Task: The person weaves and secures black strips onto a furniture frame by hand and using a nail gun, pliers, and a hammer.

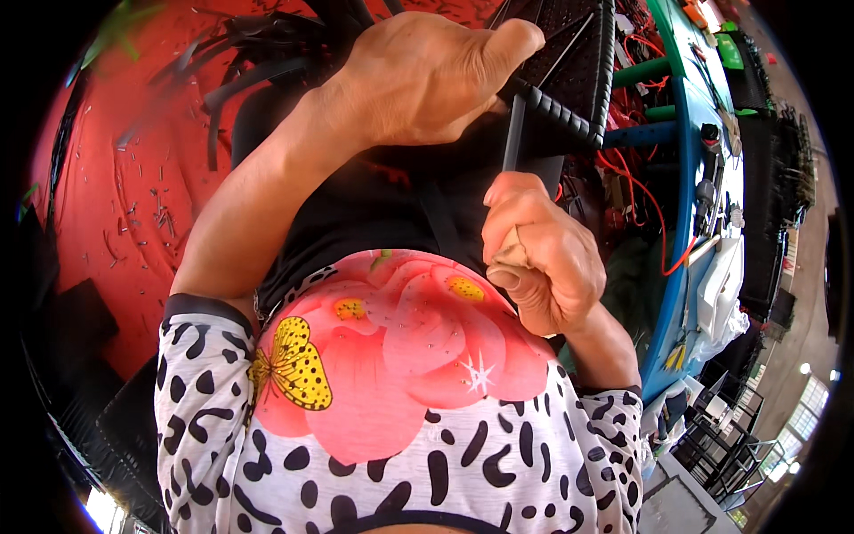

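One flat black strip (513, 133) runs from our right hand (547, 258), closed firmly on it, to the wrapped near edge of the black woven panel (569, 117), left of its near right corner, while our left hand (431, 76) bends over that edge's left end, thumb out, fingers too hidden for us to tell their hold.

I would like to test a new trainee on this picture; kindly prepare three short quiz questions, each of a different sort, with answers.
1. Which hand grips the flat dark strip?

2. From that hand, the strip runs up toward:
a) the shirt
b) the black wrapped frame bar
c) the blue-edged table

3. True or false: the small dark scraps lie on a green surface.

Key:
1. The right hand.
2. b
3. False; they lie on a red surface.
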### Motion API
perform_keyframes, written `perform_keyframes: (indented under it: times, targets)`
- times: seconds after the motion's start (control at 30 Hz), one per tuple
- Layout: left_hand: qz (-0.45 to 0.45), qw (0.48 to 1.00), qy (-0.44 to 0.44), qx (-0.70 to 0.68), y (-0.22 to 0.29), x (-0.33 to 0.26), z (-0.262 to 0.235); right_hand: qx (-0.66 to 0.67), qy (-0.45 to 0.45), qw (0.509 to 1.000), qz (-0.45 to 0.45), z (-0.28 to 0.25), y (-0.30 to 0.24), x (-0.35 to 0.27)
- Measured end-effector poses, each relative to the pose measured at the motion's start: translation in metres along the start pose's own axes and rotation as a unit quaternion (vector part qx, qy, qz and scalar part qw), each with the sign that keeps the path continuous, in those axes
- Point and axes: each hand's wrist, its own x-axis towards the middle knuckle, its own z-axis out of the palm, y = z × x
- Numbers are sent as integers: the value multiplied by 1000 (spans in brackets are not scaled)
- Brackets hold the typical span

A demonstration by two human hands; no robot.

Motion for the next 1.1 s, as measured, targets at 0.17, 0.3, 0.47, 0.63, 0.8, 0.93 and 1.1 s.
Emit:
perform_keyframes:
  times: [0.17,0.3,0.47,0.63,0.8,0.93,1.1]
  targets:
    - [14,1000,-27,-1,3,-1,-6,26,38,999,24,23,10,-16]
    - [88,996,-1,-15,-3,-2,-4,-20,65,997,25,36,40,-21]
    - [110,994,8,-7,-6,-2,-9,-68,81,994,2,31,52,-21]
    - [44,998,-37,-33,-4,-1,-8,32,156,985,60,16,30,-25]
    - [47,998,-32,-32,-5,-2,-7,102,277,907,301,23,17,-33]
    - [43,998,-24,-46,-5,-4,-8,252,197,826,464,25,11,-28]
    - [49,997,-9,-63,-5,-5,-9,469,161,805,325,-17,6,-2]
